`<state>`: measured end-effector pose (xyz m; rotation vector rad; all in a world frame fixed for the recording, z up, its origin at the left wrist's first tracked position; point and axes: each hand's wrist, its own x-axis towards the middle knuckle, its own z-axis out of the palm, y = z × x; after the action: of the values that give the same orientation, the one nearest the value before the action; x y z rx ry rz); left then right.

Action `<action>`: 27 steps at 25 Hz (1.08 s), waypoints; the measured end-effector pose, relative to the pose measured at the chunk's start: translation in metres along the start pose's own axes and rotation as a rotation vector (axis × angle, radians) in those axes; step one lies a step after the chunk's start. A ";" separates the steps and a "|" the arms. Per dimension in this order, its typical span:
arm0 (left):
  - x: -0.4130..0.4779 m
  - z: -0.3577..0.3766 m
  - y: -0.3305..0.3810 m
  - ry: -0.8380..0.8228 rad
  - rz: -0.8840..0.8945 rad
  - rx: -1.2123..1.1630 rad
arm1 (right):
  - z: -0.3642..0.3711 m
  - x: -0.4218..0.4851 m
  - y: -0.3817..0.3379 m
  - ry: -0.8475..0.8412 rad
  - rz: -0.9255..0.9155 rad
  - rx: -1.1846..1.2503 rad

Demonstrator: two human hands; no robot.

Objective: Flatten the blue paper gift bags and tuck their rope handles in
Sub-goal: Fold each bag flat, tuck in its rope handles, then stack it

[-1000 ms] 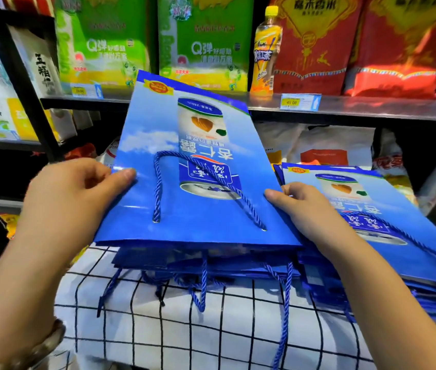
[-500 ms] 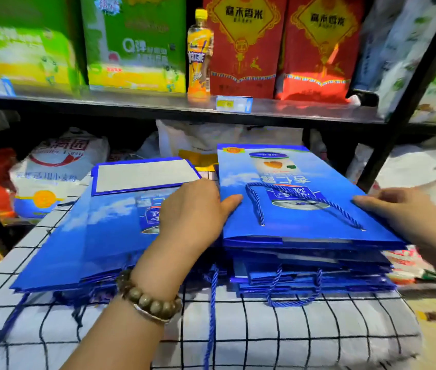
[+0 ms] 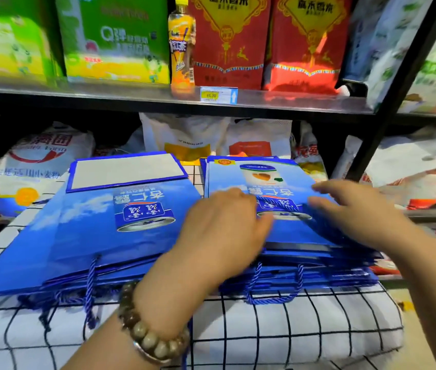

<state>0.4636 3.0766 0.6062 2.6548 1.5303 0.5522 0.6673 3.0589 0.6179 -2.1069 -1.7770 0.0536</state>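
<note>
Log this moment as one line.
left hand: open on right stack | right hand: open, same stack | left stack: untouched | rope handles: hanging out

Left hand (image 3: 224,231), perhaps flat, on bags (image 3: 248,170)

Two blue bag stacks (image 3: 91,236) (image 3: 264,170); two hands (image 3: 222,233) (image 3: 355,209); one bottle (image 3: 182,46); two red packs (image 3: 227,41) (image 3: 310,41).

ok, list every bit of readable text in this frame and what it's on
"Q弹": green box
"高禾香米": red bag
"45.00": price tag, first digit unsure
"杏仁露", upside down from this view: left blue bag
"小麦粉": white sack
The bottle label and all smaller print are too blurred to read.
</note>
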 end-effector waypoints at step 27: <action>-0.123 -0.030 -0.140 0.032 -0.385 -0.008 | 0.078 -0.064 -0.163 -0.060 -0.593 0.148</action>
<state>0.2817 3.0410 0.5715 2.2617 1.9721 0.5712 0.4797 3.0387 0.5826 -1.4237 -2.2812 0.0843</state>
